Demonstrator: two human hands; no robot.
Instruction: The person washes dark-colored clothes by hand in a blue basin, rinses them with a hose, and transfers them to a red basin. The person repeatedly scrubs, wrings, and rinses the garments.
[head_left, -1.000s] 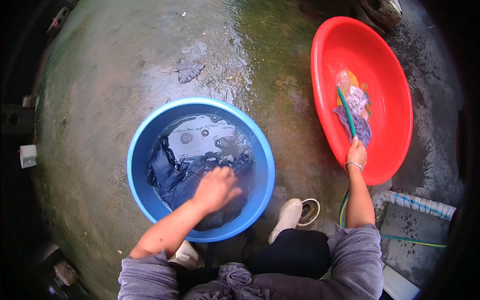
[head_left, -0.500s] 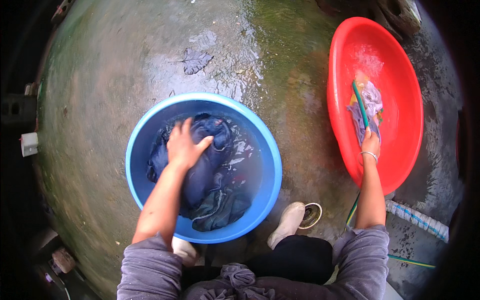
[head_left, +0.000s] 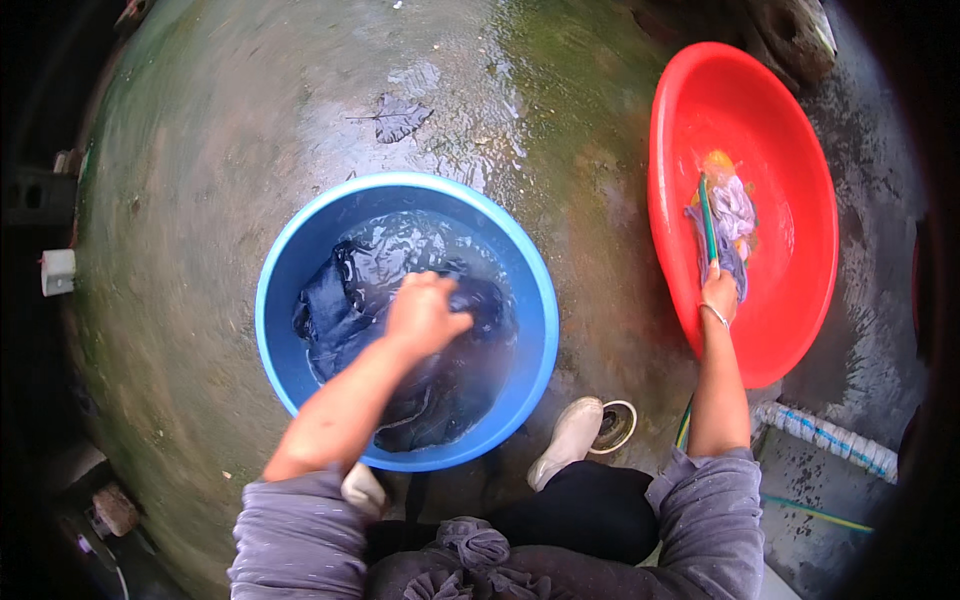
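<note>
A round blue basin [head_left: 545, 300] holds water and dark blue clothes [head_left: 335, 305], partly sunk. My left hand [head_left: 425, 315] is over the middle of it, fingers curled down onto a bunched part of the dark blue cloth; motion blurs the fingertips. Off to the right, my right hand [head_left: 718, 293], with a bracelet at the wrist, is closed around a green hose [head_left: 709, 225]. The hose end points into a red basin [head_left: 795, 270], over pale purple cloth [head_left: 735, 210] with some yellow-orange in it.
Wet, mossy concrete floor [head_left: 200, 250] surrounds the basins, with a dark leaf [head_left: 398, 118] beyond the blue one. My light boot [head_left: 567, 440] stands beside a round drain ring [head_left: 614, 427]. A white-wrapped pipe [head_left: 830, 438] lies at the lower right.
My left hand has moved right across the blue basin, its spread fingers now curled. The dark cloth has shifted and sunk lower. My right hand still holds the hose over the red basin.
</note>
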